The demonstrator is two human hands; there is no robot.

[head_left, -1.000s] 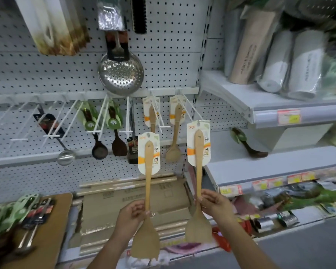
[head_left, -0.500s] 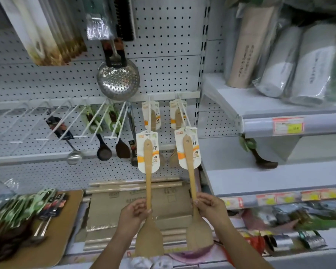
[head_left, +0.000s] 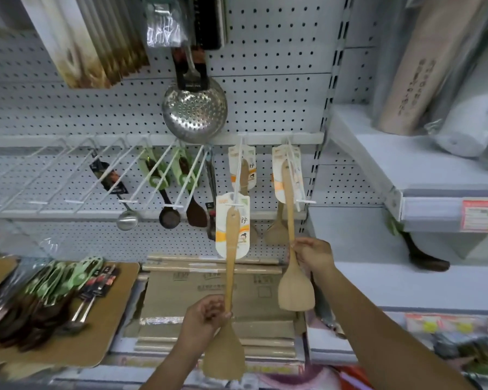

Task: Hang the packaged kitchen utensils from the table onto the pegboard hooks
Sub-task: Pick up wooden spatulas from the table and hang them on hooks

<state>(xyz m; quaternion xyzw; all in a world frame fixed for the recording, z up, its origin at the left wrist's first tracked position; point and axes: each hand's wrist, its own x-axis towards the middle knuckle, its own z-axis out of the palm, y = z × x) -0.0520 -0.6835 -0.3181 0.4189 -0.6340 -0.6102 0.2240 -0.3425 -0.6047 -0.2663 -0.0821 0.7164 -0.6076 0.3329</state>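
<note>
Each hand holds one carded wooden spatula upright in front of the pegboard [head_left: 279, 88]. My left hand [head_left: 206, 316] grips the handle of the left spatula [head_left: 229, 277], whose label card sits at the tip of a white hook [head_left: 238, 175]. My right hand [head_left: 312, 254] grips the right spatula [head_left: 290, 249]; its card is up on the neighbouring hook [head_left: 296, 175], against other spatulas hanging there. A wooden table [head_left: 96, 333] at the lower left carries a pile of packaged utensils [head_left: 57, 294].
A steel skimmer [head_left: 194, 108] hangs above the hooks. Ladles and dark spoons [head_left: 169, 215] hang on hooks to the left, beside several bare hooks [head_left: 40, 178]. Flattened cardboard [head_left: 209, 291] leans below. White shelves [head_left: 434, 181] with rolled goods stand to the right.
Both spatulas have risen toward the hooks. The right one's card has gone up onto its hook, and the left one's card now meets its hook tip. The view has moved closer.
</note>
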